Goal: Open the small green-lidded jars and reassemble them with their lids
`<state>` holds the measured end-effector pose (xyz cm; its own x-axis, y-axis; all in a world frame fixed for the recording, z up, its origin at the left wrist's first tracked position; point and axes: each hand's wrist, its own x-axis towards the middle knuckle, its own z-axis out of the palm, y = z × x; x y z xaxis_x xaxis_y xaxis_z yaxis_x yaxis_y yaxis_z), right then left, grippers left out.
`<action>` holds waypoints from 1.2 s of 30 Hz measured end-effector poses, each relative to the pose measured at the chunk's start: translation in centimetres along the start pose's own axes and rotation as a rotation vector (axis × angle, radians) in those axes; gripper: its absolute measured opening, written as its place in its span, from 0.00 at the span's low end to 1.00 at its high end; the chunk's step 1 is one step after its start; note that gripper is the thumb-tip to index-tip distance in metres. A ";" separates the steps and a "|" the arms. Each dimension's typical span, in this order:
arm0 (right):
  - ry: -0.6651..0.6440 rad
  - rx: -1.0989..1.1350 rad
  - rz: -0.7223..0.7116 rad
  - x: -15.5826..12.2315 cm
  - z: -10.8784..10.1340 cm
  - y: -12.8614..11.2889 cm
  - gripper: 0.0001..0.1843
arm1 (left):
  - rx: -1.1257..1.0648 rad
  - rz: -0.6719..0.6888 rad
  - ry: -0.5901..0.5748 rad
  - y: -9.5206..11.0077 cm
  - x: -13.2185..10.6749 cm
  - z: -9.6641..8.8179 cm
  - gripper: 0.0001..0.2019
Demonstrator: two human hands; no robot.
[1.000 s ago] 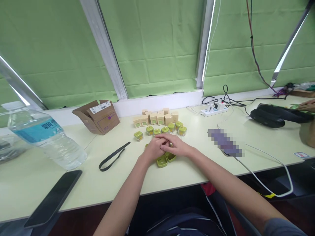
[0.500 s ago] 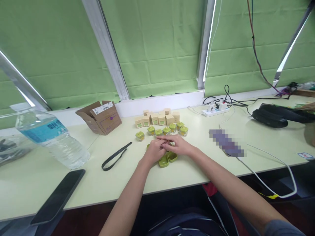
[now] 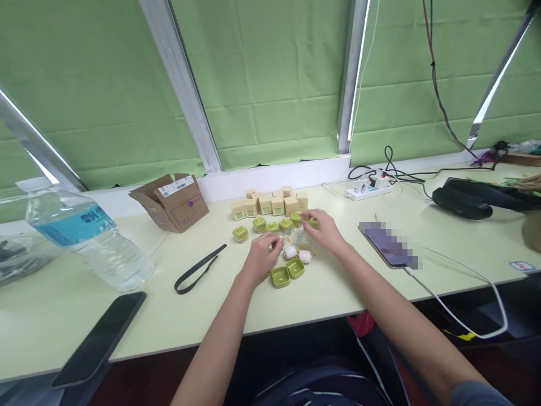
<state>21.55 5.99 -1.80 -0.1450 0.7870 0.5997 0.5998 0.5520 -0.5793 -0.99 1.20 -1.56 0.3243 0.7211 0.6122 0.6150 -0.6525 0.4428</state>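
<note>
My left hand (image 3: pixel 262 256) rests on the table with its fingers curled, pinching something small I cannot make out. My right hand (image 3: pixel 323 230) reaches to the row of small green-lidded jars (image 3: pixel 270 226) and closes on the rightmost jar (image 3: pixel 311 221). Two white cylindrical pieces (image 3: pixel 296 254) lie between my hands. Two green lids (image 3: pixel 288 272) lie upside down in front of them. Behind the jars stands a cluster of small tan boxes (image 3: pixel 270 202).
A water bottle (image 3: pixel 80 237), a dark phone (image 3: pixel 99 338) and a black strap (image 3: pixel 198 268) lie to the left, near an open cardboard box (image 3: pixel 171 201). To the right are a phone on a white cable (image 3: pixel 391 245), a power strip (image 3: pixel 367 190) and a black pouch (image 3: pixel 462 200).
My hands were clasped together over the lids; now they have parted. The right hand has moved back and right to the jar row, uncovering two white pieces.
</note>
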 end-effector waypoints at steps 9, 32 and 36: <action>-0.180 -0.279 0.457 -0.3 -0.3 2.5 0.33 | 0.003 -0.011 -0.012 0.0 0.0 0.0 0.14; -0.174 0.351 -0.150 -1.0 0.5 -2.9 0.30 | -0.153 -0.143 0.106 0.0 0.3 -0.3 0.14; -0.242 0.373 -0.187 -1.4 0.9 -3.5 0.29 | -0.174 -0.148 0.072 0.0 0.2 -0.4 0.14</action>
<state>18.96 3.17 -1.07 -0.4294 0.6818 0.5923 0.2294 0.7167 -0.6586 -1.20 1.28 -1.16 0.1837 0.7976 0.5745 0.5171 -0.5755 0.6336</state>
